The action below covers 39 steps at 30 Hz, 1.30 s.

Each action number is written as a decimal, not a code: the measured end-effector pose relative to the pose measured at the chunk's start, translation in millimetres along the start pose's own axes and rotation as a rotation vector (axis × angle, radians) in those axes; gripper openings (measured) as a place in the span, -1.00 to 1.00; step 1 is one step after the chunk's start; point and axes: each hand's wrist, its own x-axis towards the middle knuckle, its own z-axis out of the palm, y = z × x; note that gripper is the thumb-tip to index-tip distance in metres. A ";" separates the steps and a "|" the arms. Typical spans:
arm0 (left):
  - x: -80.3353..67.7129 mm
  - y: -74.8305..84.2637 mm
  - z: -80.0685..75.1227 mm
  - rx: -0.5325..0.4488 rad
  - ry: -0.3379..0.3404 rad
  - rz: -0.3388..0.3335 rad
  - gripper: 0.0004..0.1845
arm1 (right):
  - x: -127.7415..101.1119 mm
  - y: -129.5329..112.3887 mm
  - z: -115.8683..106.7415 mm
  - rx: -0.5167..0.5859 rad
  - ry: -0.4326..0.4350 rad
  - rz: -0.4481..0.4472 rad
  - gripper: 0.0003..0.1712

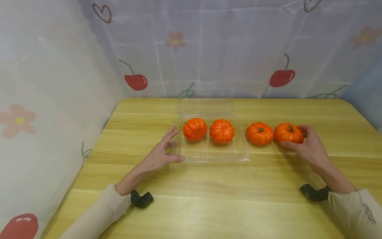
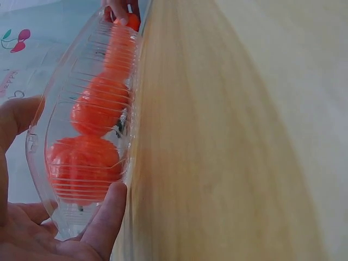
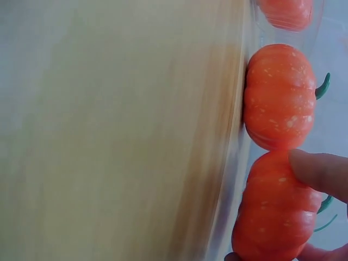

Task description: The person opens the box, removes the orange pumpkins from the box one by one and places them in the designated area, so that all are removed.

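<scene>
A clear plastic clamshell box (image 1: 206,154) lies opened on the table, its lid (image 1: 206,107) folded back. Inside it sit two small orange pumpkins, the left one (image 1: 195,129) beside the right one (image 1: 222,131). Just outside the box's right side is a third pumpkin (image 1: 259,134), green stem up. My right hand (image 1: 313,147) grips a fourth pumpkin (image 1: 288,133) between thumb and fingers; in the right wrist view it touches its neighbour (image 3: 280,98). At the box's left end my left hand (image 1: 158,156) spreads its fingers, the thumb (image 2: 111,217) against the near side.
The wooden table (image 1: 191,205) runs back to a patterned curtain (image 1: 209,59) with cherries and flowers. Another patterned sheet (image 1: 53,99) hangs along the left. Dark curved pieces are at both wrists, on the left (image 1: 141,199) and on the right (image 1: 314,193).
</scene>
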 end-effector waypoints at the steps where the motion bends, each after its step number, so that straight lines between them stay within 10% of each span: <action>1: 0.1 0.1 -0.1 -0.001 0.001 -0.001 0.06 | 0.7 0.3 0.2 -0.005 -0.004 -0.003 -0.02; 39: 0.0 -1.8 0.9 -0.027 0.007 0.003 0.05 | -8.4 -17.2 -0.9 -0.072 -0.035 -0.063 0.14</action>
